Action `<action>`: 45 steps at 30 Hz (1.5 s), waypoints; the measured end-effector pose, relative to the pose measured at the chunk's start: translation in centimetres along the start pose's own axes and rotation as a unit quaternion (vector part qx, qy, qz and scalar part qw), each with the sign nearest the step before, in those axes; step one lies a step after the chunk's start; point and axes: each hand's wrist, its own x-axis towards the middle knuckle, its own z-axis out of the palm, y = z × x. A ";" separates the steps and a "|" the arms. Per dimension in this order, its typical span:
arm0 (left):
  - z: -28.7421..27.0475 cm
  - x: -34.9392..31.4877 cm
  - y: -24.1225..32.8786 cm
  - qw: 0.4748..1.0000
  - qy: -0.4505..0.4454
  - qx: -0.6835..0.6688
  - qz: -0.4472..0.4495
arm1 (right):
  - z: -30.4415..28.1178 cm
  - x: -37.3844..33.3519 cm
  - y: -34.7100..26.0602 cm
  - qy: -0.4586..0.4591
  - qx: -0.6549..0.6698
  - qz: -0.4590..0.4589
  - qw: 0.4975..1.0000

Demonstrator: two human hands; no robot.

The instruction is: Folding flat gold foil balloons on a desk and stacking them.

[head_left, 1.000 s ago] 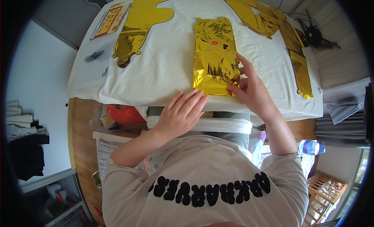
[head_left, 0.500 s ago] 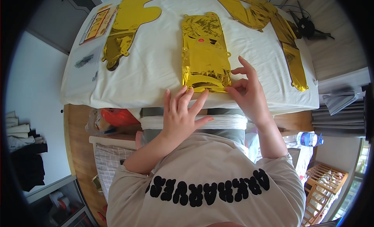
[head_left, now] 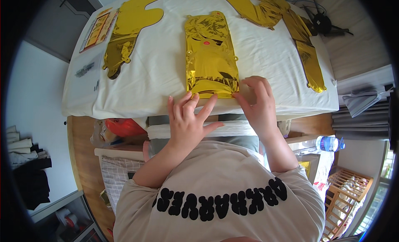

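A gold foil balloon (head_left: 212,67), folded into a long flat rectangle with a small red spot, lies on the white-covered table in front of me. My left hand (head_left: 187,123) is open, fingers spread, with its fingertips on the near edge of the folded foil. At the near right corner, my right hand (head_left: 261,109) touches the foil with its thumb. Its fingers are bent above and beside that corner, apart from the thumb, and nothing is held between them.
More gold foil lies at the table's far left (head_left: 131,25) and far right (head_left: 305,46). A picture sheet (head_left: 97,32) and clear plastic bag (head_left: 83,73) lie left. A black device with antennas (head_left: 323,22) stands at the back right; a water bottle (head_left: 328,143) lies lower right.
The view has shifted slightly, moving the table's things leftward. My right hand's raised fingers have bent down toward the foil corner. The left hand keeps its place on the near edge.
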 end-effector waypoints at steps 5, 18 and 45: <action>0.2 0.0 -0.1 1.000 0.010 0.011 0.001 | -0.2 -0.6 0.6 0.002 -0.120 -0.100 0.988; -0.8 0.5 -0.5 1.000 -0.002 -0.016 0.013 | -1.5 -0.2 1.2 -0.046 -0.228 -0.214 0.949; -1.8 1.9 -6.6 0.980 -0.016 -0.108 0.164 | -3.1 -0.2 2.6 -0.099 -0.092 -0.204 0.970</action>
